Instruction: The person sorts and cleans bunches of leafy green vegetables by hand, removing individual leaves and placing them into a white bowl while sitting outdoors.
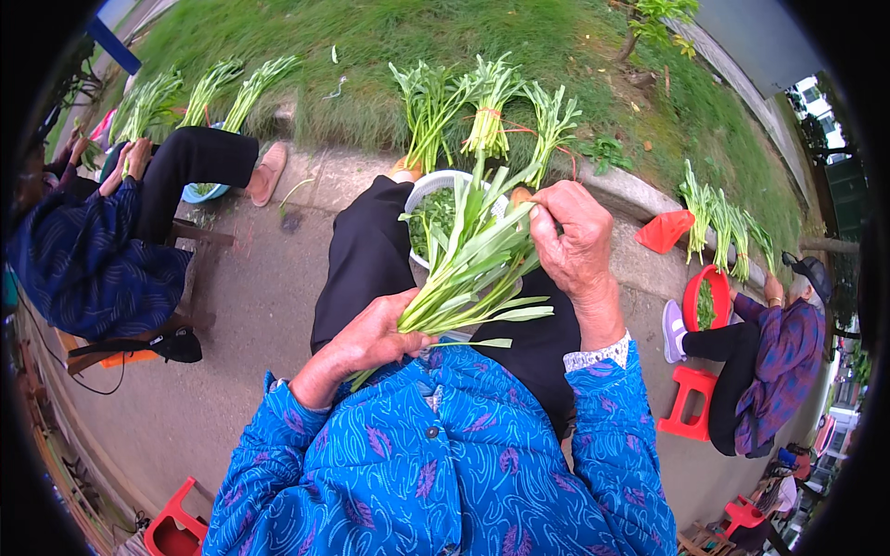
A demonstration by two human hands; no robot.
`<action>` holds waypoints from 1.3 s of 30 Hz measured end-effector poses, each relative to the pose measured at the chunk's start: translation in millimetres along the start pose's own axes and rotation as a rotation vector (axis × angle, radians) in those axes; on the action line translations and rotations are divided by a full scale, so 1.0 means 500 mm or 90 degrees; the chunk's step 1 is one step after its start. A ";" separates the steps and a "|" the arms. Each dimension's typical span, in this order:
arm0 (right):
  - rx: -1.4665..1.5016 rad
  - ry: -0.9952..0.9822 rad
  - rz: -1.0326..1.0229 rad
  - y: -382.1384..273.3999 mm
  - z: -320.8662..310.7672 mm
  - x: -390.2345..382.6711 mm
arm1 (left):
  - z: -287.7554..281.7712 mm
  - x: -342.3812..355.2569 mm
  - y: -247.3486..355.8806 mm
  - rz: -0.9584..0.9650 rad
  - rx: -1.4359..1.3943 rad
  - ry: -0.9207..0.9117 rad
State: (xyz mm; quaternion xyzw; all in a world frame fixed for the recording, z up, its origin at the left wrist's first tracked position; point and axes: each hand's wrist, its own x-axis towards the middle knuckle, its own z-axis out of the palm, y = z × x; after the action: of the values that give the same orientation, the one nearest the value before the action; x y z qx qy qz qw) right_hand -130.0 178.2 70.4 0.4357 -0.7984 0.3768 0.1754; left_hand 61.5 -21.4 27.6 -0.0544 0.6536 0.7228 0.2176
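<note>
My left hand [375, 334] is closed around the stems of a bunch of water spinach [468, 269], held over my lap with its long narrow leaves fanning up and to the right. At the upper right edge of the bunch, my right hand [573, 232] is closed, thumb and forefinger pinched on a leaf tip. Beyond the bunch, between my knees, stands a white plastic basket [414, 199] with loose green leaves [432, 222] inside. The bunch covers part of the basket.
Several upright bundles of greens [487, 107] lean along the kerb [348, 181] by the grass. A seated person [102, 250] works with greens at left beside a blue basin [199, 192]. At right sits another person [788, 352], near a red basin [691, 301] and red stool [688, 403].
</note>
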 end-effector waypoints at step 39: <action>0.283 -0.277 0.317 0.249 0.064 -0.008 | -0.002 -0.043 0.035 0.153 0.382 0.030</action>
State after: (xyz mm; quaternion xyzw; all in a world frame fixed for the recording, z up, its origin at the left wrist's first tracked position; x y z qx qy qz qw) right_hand -229.3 198.5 -9.0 0.3258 -0.7971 0.4703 -0.1934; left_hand 74.0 -28.5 51.6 0.0733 0.8439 0.5172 0.1219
